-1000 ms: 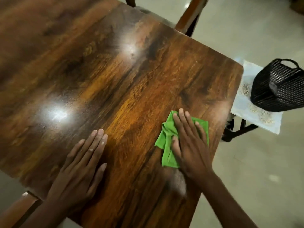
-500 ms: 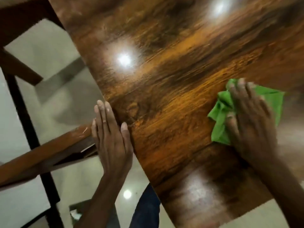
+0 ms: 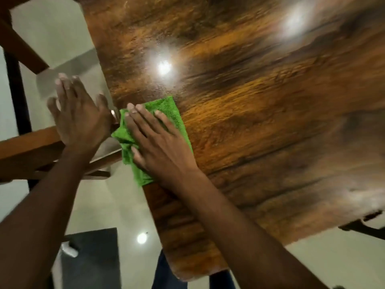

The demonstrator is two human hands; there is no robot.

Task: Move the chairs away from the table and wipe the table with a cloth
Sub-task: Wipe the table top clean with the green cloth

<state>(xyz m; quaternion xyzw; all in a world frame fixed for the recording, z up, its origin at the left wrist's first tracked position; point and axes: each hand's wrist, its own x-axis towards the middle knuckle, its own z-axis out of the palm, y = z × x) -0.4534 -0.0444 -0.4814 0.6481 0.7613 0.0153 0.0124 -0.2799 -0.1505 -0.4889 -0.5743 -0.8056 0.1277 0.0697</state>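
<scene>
The floor (image 3: 62, 38) is pale and shiny, and a big brown wooden table (image 3: 260, 122) fills most of the view. Bright lights shine back from the table top.

On the left stands a wooden chair (image 3: 25, 151) with dark legs, just beside the table's left edge. The left hand (image 3: 77, 113) is in front of the chair, off the table's edge. Its fingers are straight and spread, and it holds nothing. Whether it touches the chair or the table edge cannot be told.

Just to the right is a green cloth (image 3: 166, 109). It lies on the table at the left edge, and part of it hangs over the edge. The right hand (image 3: 160, 147) lies flat on the cloth and presses it down. Its fingers are straight and a little apart.

Low down on the floor is a dark mat (image 3: 91, 257).
</scene>
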